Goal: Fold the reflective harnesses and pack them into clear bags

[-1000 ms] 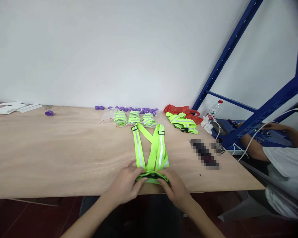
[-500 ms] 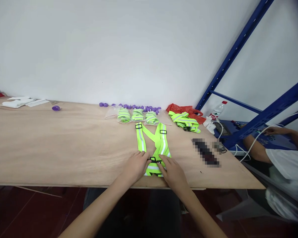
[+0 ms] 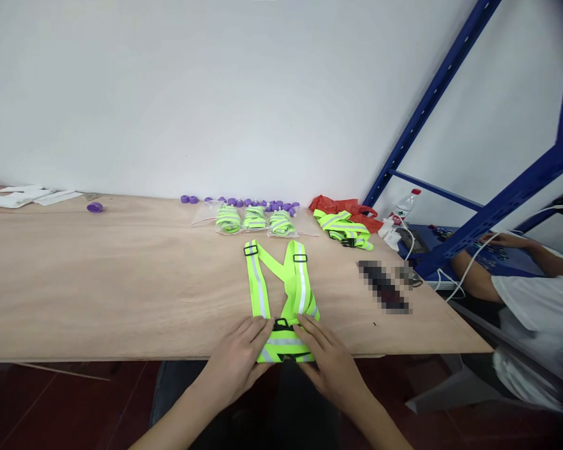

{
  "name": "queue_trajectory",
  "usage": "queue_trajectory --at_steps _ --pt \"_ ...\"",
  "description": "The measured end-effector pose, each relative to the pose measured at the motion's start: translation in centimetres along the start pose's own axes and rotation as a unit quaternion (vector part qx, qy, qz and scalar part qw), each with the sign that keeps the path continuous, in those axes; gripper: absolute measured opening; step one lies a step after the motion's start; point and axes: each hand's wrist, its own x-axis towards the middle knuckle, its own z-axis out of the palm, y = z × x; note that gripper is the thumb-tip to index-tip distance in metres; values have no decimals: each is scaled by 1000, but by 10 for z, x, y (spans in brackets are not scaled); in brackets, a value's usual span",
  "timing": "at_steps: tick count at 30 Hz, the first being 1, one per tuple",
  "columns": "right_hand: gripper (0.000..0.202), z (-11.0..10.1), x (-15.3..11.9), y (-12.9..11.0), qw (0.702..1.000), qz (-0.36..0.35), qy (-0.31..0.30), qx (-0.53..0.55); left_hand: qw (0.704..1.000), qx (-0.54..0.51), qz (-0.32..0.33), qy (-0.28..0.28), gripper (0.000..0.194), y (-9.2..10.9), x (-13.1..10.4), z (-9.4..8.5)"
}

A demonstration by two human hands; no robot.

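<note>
A fluorescent yellow-green reflective vest [image 3: 288, 290] of elastic straps with silver stripes lies at the table's front edge. Its two shoulder straps point away from me, each with a black slide buckle, and a black buckle [image 3: 280, 324] sits at the waist belt. My left hand [image 3: 238, 351] holds the belt's left end, fingers on top and thumb low at the table edge. On the right end, my right hand [image 3: 327, 355] does the same. The thumb tips are partly hidden by the band.
Clear bags with folded vests [image 3: 254, 218] lie farther back, before several purple rings [image 3: 276, 205]. Another vest [image 3: 344, 228] rests by a red plastic bag [image 3: 340, 205]. A bottle [image 3: 406, 203], a blue rack [image 3: 422, 119] and another person's arm [image 3: 473, 275] are at right.
Both hands have drawn the vest toward me, so its belt now lies at the table's front edge. My thumbs have shifted from the buckle area to below the belt. The view has shifted slightly.
</note>
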Motion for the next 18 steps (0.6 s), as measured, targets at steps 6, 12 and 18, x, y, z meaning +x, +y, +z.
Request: queue_trajectory --at_steps 6,12,18 --pt "36 0 -3 3 994 45 55 78 997 -75 -32 -2 22 9 6 -13" --pt "22 -5 25 9 973 153 44 169 985 -131 -114 12 23 5 24 -18" --pt "33 -1 48 13 958 234 23 165 979 -121 -148 75 40 -7 42 -5"
